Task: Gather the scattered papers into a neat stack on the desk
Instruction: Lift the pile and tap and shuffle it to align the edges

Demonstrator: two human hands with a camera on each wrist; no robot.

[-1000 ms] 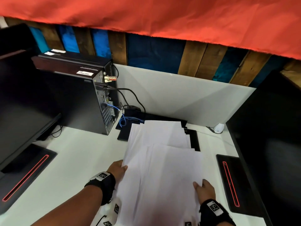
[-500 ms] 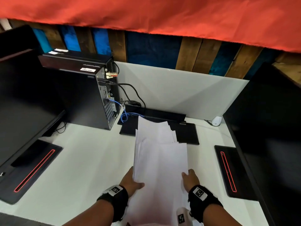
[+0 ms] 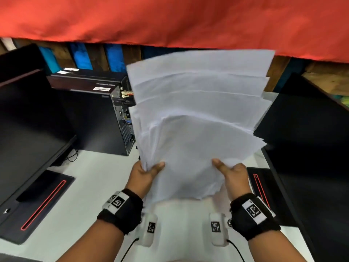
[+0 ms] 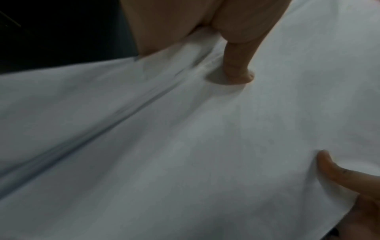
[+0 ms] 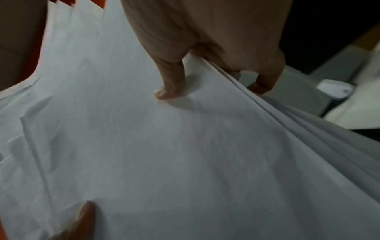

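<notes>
A fanned bundle of several white papers (image 3: 198,118) stands raised above the white desk (image 3: 90,186), its top edges stepped one behind another. My left hand (image 3: 145,173) grips the bundle's lower left edge, thumb on the front sheet. My right hand (image 3: 231,173) grips the lower right edge the same way. In the left wrist view the papers (image 4: 164,146) fill the frame, with my left hand (image 4: 232,53) pressing its thumb on them. In the right wrist view my right hand (image 5: 205,69) pinches the papers (image 5: 164,146) between thumb and fingers.
A black computer tower (image 3: 90,118) with cables stands at the back left. Dark monitors flank the desk at left (image 3: 28,129) and right (image 3: 311,148), each on a black base with a red stripe (image 3: 41,205). Red cloth (image 3: 170,19) hangs overhead.
The papers lay flat on the desk, were squeezed together between both hands, and now are lifted upright off the desk, fanned out in front of the camera.
</notes>
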